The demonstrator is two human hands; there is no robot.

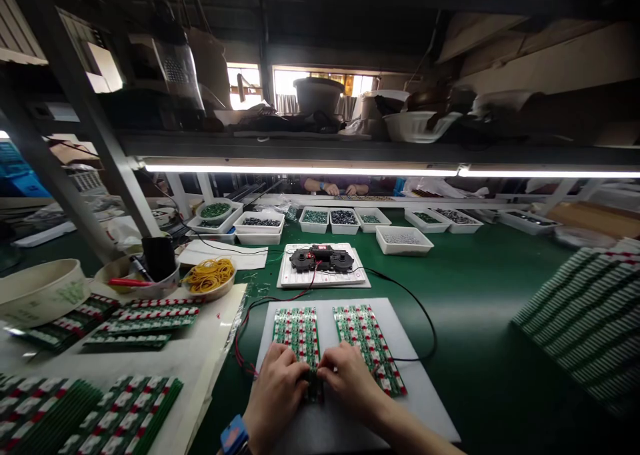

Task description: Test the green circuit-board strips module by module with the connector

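Left hand: from where I stand, it (280, 381) comes in from the near left, back up, fingers curled over the near part of the left circuit-board panel; I can't tell if it grips.
Right hand: it (350, 368) slants in from the near right, knuckles bent, fingertips drawn together at that panel's right edge; whether anything is pinched, I can't see.
Left circuit-board panel: it (296, 325) lies flat on the white board (425, 408), between the hands.
Right circuit-board panel: just beside it (363, 328), partly behind the right hand.
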